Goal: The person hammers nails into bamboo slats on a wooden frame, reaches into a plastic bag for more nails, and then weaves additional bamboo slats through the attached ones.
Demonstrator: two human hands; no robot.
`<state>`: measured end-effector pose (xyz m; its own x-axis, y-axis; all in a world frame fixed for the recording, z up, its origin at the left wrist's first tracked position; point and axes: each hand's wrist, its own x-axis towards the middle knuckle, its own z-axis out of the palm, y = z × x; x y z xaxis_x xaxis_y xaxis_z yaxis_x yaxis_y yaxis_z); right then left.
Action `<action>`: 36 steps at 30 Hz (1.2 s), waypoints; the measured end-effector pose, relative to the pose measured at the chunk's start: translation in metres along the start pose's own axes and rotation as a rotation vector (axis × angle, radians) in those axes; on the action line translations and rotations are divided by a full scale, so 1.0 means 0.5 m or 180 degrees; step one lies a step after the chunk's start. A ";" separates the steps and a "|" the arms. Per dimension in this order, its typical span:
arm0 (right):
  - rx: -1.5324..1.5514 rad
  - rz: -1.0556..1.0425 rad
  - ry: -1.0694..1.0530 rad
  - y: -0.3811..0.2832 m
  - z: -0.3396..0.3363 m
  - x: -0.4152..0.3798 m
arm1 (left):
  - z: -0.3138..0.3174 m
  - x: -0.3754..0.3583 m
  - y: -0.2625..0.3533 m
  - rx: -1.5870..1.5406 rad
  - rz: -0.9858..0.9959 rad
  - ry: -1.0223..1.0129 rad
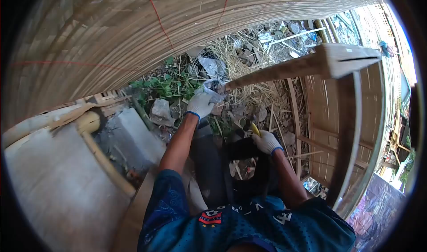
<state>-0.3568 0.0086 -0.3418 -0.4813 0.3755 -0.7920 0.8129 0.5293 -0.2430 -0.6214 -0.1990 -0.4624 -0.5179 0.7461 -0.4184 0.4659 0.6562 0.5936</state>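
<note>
My left hand [200, 104], in a white work glove with a blue cuff, reaches down to a crumpled grey plastic bag [214, 84]. Its fingers are closed on the lower end of the plastic. The near end of a wooden post [275, 72] is right beside the bag. Lower and to the right, my right hand [267, 142] wears a matching glove. It is wrapped round the yellow handle of what looks like a hammer [255, 128], whose dark head is partly lost against the ground.
A woven bamboo wall [111, 34] curves over the top and left. Green weeds [164, 84], stones [161, 110] and dry straw [242, 74] cover the ground ahead. On the left are a concrete block [138, 130] and bamboo poles [106, 158]. A wooden frame [349, 118] stands at right.
</note>
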 end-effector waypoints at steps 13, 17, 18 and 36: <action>-0.2222 -0.2246 -0.0328 0.132 0.195 0.542 | 0.283 0.112 -0.197 0.1289 0.0331 0.0225; -0.1729 -0.1769 0.0008 0.155 0.237 0.551 | 0.297 0.097 -0.188 0.0964 0.0051 0.0426; -0.1449 -0.1655 0.0058 0.146 0.243 0.561 | 0.293 0.098 -0.176 0.0817 0.0028 0.0511; -0.0340 -0.2258 0.1200 -0.109 0.240 0.702 | 0.201 0.204 -0.212 0.1443 0.0882 0.1102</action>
<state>-0.5306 0.0201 -0.6738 -0.9642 0.1443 -0.2226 0.2460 0.8003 -0.5468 -0.6515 -0.1809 -0.6371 -0.5013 0.8653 0.0009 0.8342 0.4830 0.2661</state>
